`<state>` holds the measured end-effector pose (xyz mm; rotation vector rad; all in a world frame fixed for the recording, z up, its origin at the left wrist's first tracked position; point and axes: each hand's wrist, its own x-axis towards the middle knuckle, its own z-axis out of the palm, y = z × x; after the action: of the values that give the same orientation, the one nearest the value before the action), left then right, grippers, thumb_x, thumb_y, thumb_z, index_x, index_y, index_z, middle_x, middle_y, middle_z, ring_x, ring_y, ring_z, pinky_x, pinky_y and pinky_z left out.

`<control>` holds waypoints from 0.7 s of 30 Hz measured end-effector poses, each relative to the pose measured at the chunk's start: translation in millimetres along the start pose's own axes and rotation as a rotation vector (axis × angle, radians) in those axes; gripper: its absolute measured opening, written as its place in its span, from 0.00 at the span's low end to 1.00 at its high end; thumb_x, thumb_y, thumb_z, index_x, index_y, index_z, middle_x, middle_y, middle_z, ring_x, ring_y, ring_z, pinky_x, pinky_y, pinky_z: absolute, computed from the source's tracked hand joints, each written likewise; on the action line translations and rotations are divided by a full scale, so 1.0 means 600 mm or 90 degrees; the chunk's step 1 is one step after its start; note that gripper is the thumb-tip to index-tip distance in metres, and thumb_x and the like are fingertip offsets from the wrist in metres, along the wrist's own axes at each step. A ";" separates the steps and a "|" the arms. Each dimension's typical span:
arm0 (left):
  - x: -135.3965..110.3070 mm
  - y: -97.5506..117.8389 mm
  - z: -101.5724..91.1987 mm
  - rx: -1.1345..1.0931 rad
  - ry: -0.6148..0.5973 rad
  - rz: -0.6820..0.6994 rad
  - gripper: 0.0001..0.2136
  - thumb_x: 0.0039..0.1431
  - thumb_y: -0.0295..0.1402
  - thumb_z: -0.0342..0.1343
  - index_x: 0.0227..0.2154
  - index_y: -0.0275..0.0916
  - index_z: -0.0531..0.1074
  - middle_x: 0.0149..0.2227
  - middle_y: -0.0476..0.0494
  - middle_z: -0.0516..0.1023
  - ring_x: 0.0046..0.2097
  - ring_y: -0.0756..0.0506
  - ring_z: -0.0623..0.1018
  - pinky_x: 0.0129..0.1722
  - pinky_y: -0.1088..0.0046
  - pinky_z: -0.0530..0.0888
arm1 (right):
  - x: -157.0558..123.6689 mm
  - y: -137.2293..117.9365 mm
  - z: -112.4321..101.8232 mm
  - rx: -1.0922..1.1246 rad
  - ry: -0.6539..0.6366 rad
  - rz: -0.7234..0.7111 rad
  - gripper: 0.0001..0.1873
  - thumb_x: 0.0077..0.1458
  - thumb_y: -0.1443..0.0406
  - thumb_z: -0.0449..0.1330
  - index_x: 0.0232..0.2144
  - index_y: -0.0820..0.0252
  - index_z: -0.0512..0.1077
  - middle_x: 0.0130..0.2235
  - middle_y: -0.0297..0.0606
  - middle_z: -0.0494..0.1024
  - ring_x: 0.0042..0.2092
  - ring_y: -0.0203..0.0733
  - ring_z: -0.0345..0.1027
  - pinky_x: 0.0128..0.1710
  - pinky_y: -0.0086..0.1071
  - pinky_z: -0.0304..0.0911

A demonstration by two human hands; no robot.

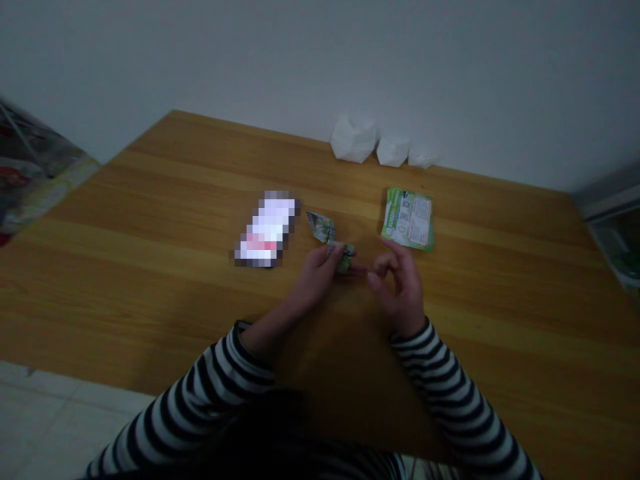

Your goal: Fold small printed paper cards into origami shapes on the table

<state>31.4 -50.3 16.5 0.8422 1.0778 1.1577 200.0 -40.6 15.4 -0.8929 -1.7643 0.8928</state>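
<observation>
Between the thumb and fingers of my left hand point(323, 270) is a small folded piece of green printed paper point(346, 259). My right hand point(400, 283) hovers just to the right of it, apart from the paper, its index finger stretched out and the other fingers partly curled; nothing shows in it. A second folded paper piece point(321, 227), green and white with a pointed end, lies on the table just beyond my left hand. Beyond my right hand rests a flat stack of green and white printed sheets point(409, 219).
A phone point(267, 230) with a lit, blurred screen lies left of the folded paper on the wooden table point(165, 267). Along the wall at the back stand three white folded paper shapes: a large one point(354, 139), a middle one point(393, 151) and a small one point(421, 157).
</observation>
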 end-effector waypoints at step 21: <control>-0.005 0.024 -0.024 0.060 -0.276 -0.137 0.29 0.65 0.55 0.46 0.26 0.34 0.77 0.23 0.42 0.79 0.25 0.50 0.77 0.28 0.76 0.73 | 0.006 0.010 -0.033 0.016 -0.180 -0.028 0.16 0.51 0.57 0.71 0.44 0.49 0.81 0.40 0.38 0.80 0.42 0.44 0.74 0.43 0.39 0.71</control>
<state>13.5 -50.5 26.4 0.9713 0.8410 0.7059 218.7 -31.2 17.3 -0.7357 -1.9994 1.0510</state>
